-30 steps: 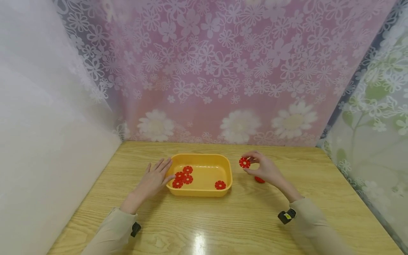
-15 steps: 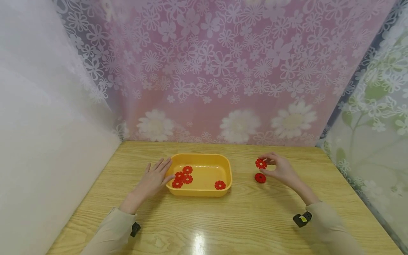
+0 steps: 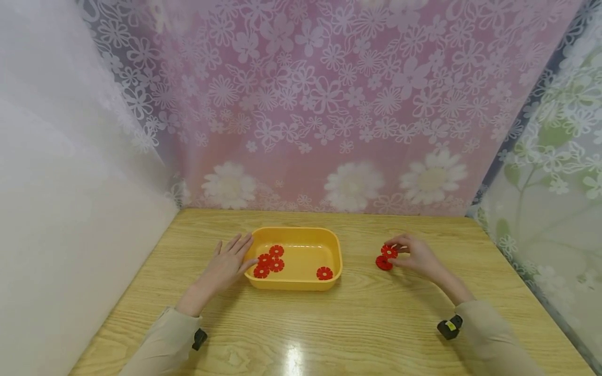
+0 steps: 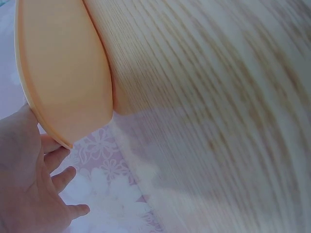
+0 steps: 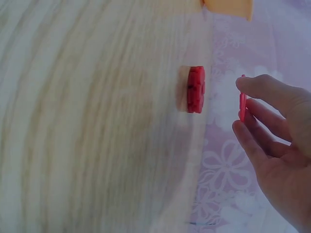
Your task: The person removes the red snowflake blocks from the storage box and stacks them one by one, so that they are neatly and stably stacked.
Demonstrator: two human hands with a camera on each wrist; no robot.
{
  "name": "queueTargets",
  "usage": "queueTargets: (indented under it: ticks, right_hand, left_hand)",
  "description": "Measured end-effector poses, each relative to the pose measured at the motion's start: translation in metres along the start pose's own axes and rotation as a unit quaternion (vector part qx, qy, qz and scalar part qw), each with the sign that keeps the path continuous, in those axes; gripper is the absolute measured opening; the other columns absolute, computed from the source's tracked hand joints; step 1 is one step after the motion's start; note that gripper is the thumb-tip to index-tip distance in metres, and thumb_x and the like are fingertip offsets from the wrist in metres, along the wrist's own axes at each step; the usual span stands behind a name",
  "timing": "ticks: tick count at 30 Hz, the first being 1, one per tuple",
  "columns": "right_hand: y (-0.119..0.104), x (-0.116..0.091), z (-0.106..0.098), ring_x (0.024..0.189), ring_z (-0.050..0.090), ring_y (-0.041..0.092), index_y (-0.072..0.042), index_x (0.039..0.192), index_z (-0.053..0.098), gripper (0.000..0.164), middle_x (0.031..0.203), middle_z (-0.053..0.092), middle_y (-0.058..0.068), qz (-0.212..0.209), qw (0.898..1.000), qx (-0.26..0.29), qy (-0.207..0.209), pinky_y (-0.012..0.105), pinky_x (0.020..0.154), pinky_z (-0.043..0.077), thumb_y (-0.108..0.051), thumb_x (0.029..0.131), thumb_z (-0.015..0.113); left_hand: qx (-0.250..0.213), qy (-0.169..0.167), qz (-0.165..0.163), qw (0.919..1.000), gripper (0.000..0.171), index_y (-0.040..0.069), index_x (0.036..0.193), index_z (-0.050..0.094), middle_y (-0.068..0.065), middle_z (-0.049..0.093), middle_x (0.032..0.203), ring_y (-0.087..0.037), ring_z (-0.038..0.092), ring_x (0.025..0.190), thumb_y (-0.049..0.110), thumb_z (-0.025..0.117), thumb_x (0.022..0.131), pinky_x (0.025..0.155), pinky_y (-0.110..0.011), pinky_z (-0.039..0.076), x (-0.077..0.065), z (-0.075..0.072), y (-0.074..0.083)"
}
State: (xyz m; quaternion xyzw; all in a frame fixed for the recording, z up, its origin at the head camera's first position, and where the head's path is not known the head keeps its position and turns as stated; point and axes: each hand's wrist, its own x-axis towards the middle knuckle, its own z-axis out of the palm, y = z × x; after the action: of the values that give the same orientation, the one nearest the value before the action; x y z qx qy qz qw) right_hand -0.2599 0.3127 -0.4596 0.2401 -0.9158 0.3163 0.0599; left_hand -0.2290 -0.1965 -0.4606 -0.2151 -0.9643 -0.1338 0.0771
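My right hand [image 3: 418,257] pinches a thin red snowflake disc [image 3: 389,251] by its edge between thumb and fingertips. Just below it on the table, a short stack of red discs [image 3: 383,262] is partly overlapped by the held one. In the right wrist view the held disc [image 5: 242,99] appears edge-on, a gap apart from the stack [image 5: 196,90]. My left hand [image 3: 226,265] rests on the left rim of a yellow plastic tub [image 3: 293,285], fingers extended and thumb over the inside. Several red discs [image 3: 276,265] lie at the tub's left, and a single disc [image 3: 324,273] at its right.
The tub stands on a wood-grain table [image 3: 301,324], left of the stack. A pink floral curtain [image 3: 301,130] hangs along the back edge. White sheeting [image 3: 84,183] borders the left, and a flowered panel [image 3: 555,209] the right.
My right hand has moved right with its disc, then lowered it toward the stack, which now shows more fully than a second ago. The left hand and tub have stayed put.
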Motion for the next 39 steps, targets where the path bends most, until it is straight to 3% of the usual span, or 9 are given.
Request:
queueTargets:
  ticks: [13, 39]
  right_hand:
    - [0.006, -0.002, 0.012, 0.101, 0.068, 0.04, 0.008, 0.12, 0.068, 0.042, 0.112, 0.066, 0.022, 0.007, 0.999, -0.001, -0.04, 0.045, 0.083, 0.059, 0.0, 0.081, 0.083]
    - [0.003, -0.003, 0.016, 0.104, 0.068, 0.043, 0.004, 0.12, 0.07, 0.039, 0.115, 0.066, 0.023, 0.024, 0.997, -0.047, -0.048, 0.047, 0.084, 0.059, -0.007, 0.085, 0.082]
  left_hand:
    - [0.0, 0.003, 0.001, 1.0, 0.068, 0.006, 0.158, 0.036, -0.012, 0.032, 0.164, -0.037, 0.026, 0.152, 0.042, 0.056, 0.104, 0.115, -0.073, 0.017, -0.001, 0.002, -0.001]
    - [0.006, 0.006, 0.004, 1.0, 0.068, 0.005, 0.157, 0.037, -0.012, 0.034, 0.163, -0.037, 0.028, 0.151, 0.042, 0.057, 0.104, 0.114, -0.073, 0.019, -0.001, 0.001, 0.001]
